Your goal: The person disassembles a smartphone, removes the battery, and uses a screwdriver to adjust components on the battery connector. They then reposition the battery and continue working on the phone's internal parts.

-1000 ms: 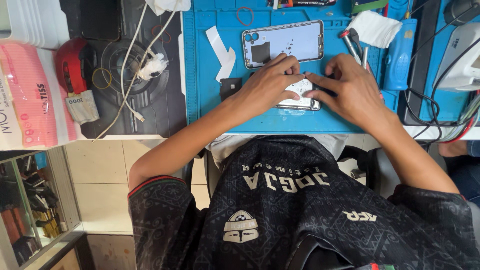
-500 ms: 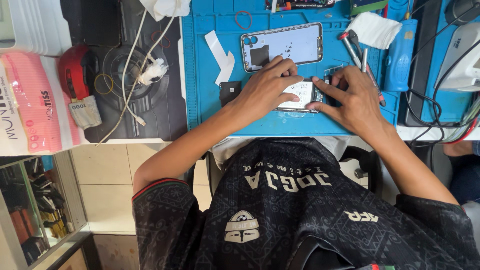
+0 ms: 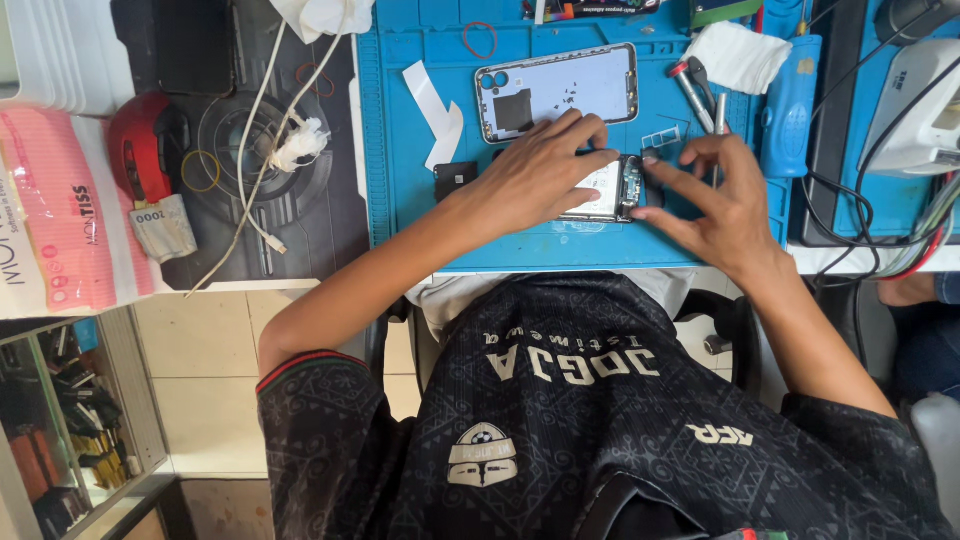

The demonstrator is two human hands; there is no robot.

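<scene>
Left hand (image 3: 545, 170) open and flat, fingers spread over the opened phone (image 3: 618, 190), pressing it down onto the blue mat (image 3: 420, 200). Right hand (image 3: 715, 200) at the phone's bare end, fingers fanned, index tip and thumb reaching in toward the exposed parts. A thin metal rod showing between its fingers; impossible to tell whether gripped or merely lying behind, so no verdict on that hand's hold.

Phone near the mat's front edge, between the two hands and mostly hidden under the left palm. Just beyond it, a detached back cover (image 3: 570, 90); to that cover's left, two white strips (image 3: 440, 110); beside the left wrist, a small black part (image 3: 455, 180). Screwdrivers (image 3: 690, 90) and a white cloth (image 3: 740, 55) past the right hand's fingertips. Off the mat, well apart: a red mouse (image 3: 140, 145) and a white cable (image 3: 250, 130).

For doing this well, probably: keep the left palm's weight even, so no rocking or sliding under the right hand's prodding. Touch only with fingertips at the open end, lightly, with no levering against the small parts showing there. Keep the loose bits on the mat clear of the wrists.

Long axis of the phone lying left to right across the view, roughly parallel to the mat's front edge. Uncovered end pointing toward the right hand, other end under the left palm. Back cover aligned the same way, camera cut-out at its left end.
</scene>
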